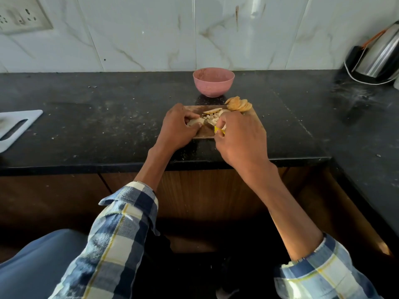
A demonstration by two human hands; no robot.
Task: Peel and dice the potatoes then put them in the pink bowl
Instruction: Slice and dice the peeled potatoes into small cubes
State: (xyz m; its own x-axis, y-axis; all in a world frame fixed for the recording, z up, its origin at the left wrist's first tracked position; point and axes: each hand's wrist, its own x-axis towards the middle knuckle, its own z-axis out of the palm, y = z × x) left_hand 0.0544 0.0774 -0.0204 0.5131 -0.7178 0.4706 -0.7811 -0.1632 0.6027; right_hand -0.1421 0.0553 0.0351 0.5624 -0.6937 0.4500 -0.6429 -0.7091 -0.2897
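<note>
A small wooden cutting board [252,114] lies on the black counter. My left hand [178,128] holds a pale peeled potato piece [195,121] down at the board's left side. My right hand [239,137] grips a knife by its yellow handle [218,130], the blade mostly hidden between my hands. Diced potato bits [210,119] lie in the board's middle, a long slice [212,110] behind them. A fan of round potato slices [238,104] sits at the board's far right corner. The pink bowl [213,82] stands just behind the board.
A white cutting board [15,128] lies at the left edge of the counter. A steel kettle [380,55] with a white cord stands at the back right. The counter [108,117] is dusted with crumbs and turns a corner on the right. A wall socket [20,16] is upper left.
</note>
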